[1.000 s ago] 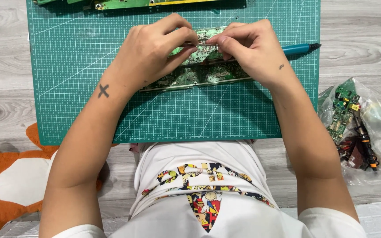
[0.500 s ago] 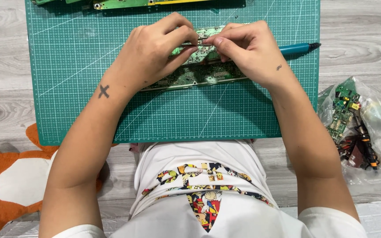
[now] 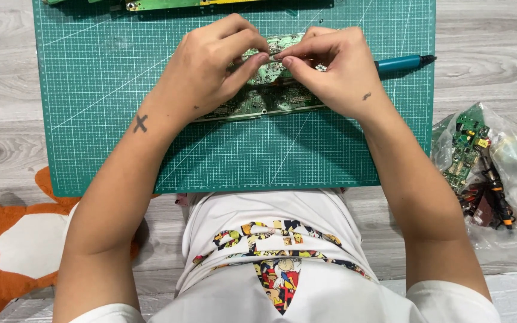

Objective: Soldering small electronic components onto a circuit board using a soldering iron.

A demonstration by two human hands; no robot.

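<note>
A green circuit board [image 3: 264,98] lies on a green cutting mat [image 3: 121,107] in front of me. Both hands rest on top of the board and meet over its middle. My left hand [image 3: 210,72] pinches something small at its fingertips, right against the fingertips of my right hand [image 3: 330,72], which pinches the same spot. The small part between the fingers is hidden. Most of the board is covered by my hands.
A blue-handled tool [image 3: 402,63] lies on the mat just right of my right hand. More circuit boards [image 3: 169,5] sit at the mat's far edge. A clear plastic bag of boards and parts [image 3: 486,173] lies on the floor to the right. An orange and white cushion [image 3: 13,245] is at the lower left.
My fingertips have shifted slightly at the middle of the board; hands and board otherwise stay in place.
</note>
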